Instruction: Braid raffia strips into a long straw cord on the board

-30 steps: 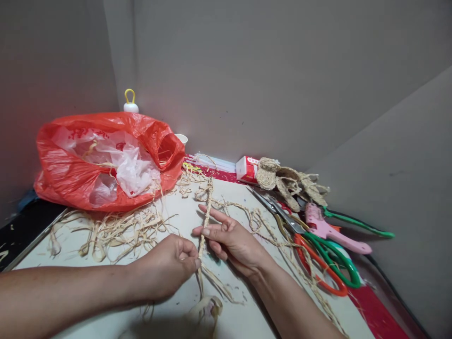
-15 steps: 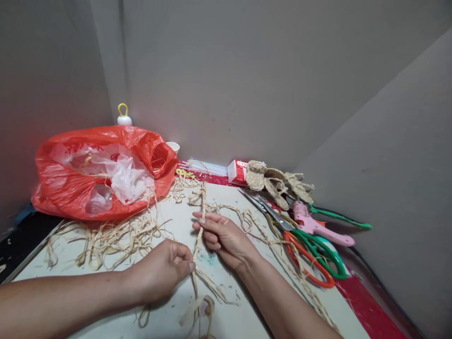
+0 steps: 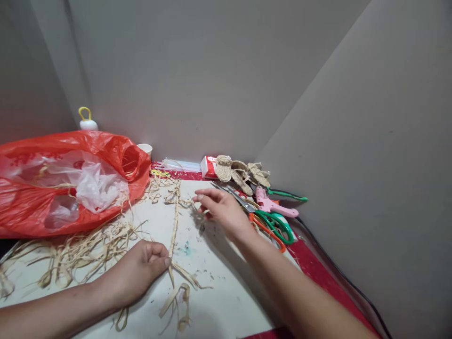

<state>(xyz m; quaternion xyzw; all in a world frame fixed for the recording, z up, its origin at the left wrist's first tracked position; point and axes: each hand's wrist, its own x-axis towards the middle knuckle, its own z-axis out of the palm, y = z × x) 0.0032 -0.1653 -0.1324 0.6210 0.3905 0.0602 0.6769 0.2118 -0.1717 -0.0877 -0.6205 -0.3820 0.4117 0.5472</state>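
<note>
A braid of pale raffia-like strands (image 3: 175, 221) runs up the white board. My left hand (image 3: 150, 266) pinches its near end between thumb and fingers, and loose strand ends (image 3: 185, 273) spread out just beyond the thumb. Farther up and to the right is my right hand (image 3: 221, 207), raised a little, with thumb and fingers drawn together at a thin side length of the braid (image 3: 185, 203). That grip is partly blurred, and the hand and forearm cover whatever lies beneath them.
A red plastic bag (image 3: 116, 141) and loose raffia strands (image 3: 92, 249) occupy the left. Finished woven pieces (image 3: 224, 168) sit by a red-and-white box (image 3: 209, 167). At right are green-handled scissors (image 3: 277, 226) and a pink glue gun (image 3: 275, 207). A cup (image 3: 145, 149) stands behind the bag.
My right hand has left the main braid and moved up and right to its side length. My left hand still pinches the near end. The view has turned right.
</note>
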